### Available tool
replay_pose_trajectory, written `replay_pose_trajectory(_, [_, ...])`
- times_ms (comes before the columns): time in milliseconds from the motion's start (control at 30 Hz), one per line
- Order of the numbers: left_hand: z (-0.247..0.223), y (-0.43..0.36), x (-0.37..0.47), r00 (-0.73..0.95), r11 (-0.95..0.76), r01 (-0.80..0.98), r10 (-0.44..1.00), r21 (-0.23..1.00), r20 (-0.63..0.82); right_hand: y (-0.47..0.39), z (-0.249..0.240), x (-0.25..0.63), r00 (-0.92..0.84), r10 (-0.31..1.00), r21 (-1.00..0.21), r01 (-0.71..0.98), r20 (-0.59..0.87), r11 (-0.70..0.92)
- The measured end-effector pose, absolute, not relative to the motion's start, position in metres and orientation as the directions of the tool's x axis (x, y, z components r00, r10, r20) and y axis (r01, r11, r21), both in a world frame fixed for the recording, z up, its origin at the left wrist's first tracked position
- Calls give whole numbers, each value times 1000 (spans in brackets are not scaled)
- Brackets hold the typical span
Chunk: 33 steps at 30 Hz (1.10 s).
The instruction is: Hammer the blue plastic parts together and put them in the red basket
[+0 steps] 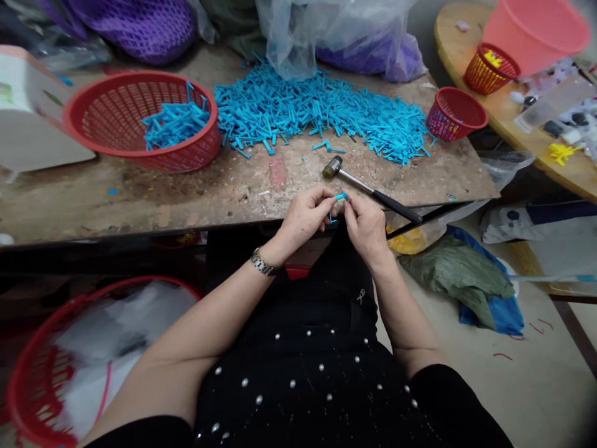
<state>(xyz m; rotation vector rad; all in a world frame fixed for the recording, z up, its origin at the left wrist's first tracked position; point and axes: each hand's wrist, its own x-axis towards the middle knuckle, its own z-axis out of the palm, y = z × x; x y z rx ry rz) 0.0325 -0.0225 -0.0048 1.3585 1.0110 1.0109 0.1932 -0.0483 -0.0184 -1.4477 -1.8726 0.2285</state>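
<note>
Between my two hands, just in front of the bench edge, is a small blue plastic piece point(340, 196). The fingers of my left hand point(305, 214) are closed around its left part. At its right end, the thumb and fingertips of my right hand point(367, 229) pinch it. A thin blue bit hangs below my left fingertips. A hammer point(357, 182) with a black handle lies just beyond my right hand. Behind it spreads a big heap of blue plastic pieces point(321, 109), with a few loose ones at its near edge.
At the left a red basket point(140, 152) holds more blue pieces. A small red basket point(457, 112) stands at the bench's right end. A pinkish block point(277, 174) lies near the middle. Plastic bags point(373, 53) sit behind the heap. Below left is a large red basket point(18, 373).
</note>
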Motion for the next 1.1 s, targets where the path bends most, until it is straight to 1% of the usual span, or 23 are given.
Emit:
replay_pose_trajectory(100, [-5, -24, 33, 261, -25, 31, 965, 999, 16, -49, -19, 193, -90, 891, -542, 765, 445, 348])
replay_pose_trajectory(400, [-6, -23, 35, 248, -9, -16, 969, 1000, 13, -52, -22, 187, -82, 891, -511, 794, 446, 329])
replay_pose_trajectory(567, [-5, -26, 35, 203, -125, 100, 974, 987, 103, -53, -23, 183, -77, 877, -475, 816, 474, 329])
replay_pose_trajectory(733, [-3, -28, 35, 197, -149, 178, 974, 973, 113, -55, -25, 177, -76, 871, -428, 848, 485, 312])
replay_pose_trajectory(833, [-4, -28, 36, 186, -179, 220, 973, 959, 139, -56, -28, 175, -82, 884, -446, 840, 459, 309])
replay_pose_trajectory(900, [-5, -28, 36, 186, -172, 218, 974, 961, 132, -56, -28, 174, -81, 892, -464, 831, 446, 307])
replay_pose_trajectory(1000, [-5, -27, 35, 195, -125, 182, 977, 975, 89, -56, -27, 176, -72, 891, -498, 808, 448, 316])
replay_pose_trajectory(1100, [-2, -25, 34, 220, -73, 121, 974, 990, 45, -55, -22, 180, -53, 894, -573, 750, 446, 331])
